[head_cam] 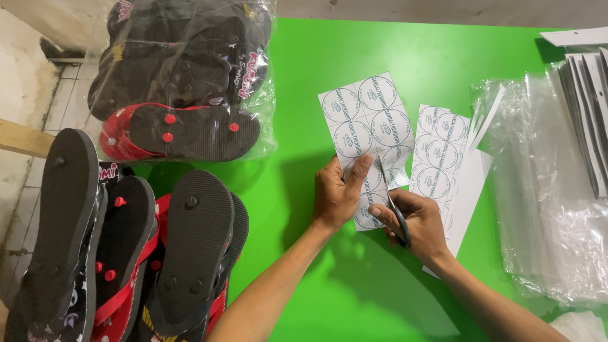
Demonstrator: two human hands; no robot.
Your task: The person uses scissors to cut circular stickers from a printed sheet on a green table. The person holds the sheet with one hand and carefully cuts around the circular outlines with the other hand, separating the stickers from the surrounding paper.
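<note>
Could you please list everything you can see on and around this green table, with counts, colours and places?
table: one, bright green, fills the middle of the view.
sticker sheet: one, white with round printed labels, table centre, being cut.
second sticker sheet: one, white, just right of the first, lying on white paper strips.
scissors: one pair, dark handles, blades in the first sheet.
bag of flip-flops: one clear bag, black and red pairs, top left.
loose flip-flops: several, black and red soles up, bottom left; exact count unclear.
clear plastic bags: a pile, right edge.
white card strips: several, top right.
left hand: holds the sheet down.
right hand: grips the scissors.
</note>
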